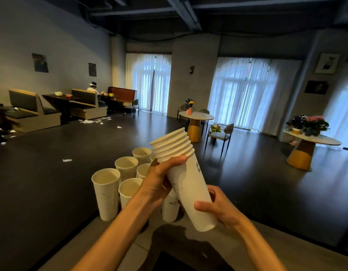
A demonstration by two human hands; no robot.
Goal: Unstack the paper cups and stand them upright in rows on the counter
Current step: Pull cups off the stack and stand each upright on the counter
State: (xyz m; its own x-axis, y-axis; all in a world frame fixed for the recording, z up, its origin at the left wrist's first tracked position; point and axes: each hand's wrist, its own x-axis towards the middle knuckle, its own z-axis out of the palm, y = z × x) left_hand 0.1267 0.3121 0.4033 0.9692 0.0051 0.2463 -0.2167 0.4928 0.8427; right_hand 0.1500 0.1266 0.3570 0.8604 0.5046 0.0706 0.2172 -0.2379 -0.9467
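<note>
We see booth seats (32,109) along the left wall, where a seated person (93,89) leans over a table. Paper scraps (87,121) litter the dark floor. Two round tables (196,115) carry flowers (189,102) near curtained arched windows (245,90).

This is a café or restaurant dining room. Booth seats (33,109) with dark tables (60,98) line the wall at nine o'clock. Round pedestal tables (196,116) with chairs (221,134) and flower pots (314,124) stand from twelve to two o'clock. Sheer curtains (243,90) cover tall arched windows, and framed pictures (326,63) hang on the walls. Upright paper cups (106,194) stand on the serving counter (298,249) at six o'clock.
</note>
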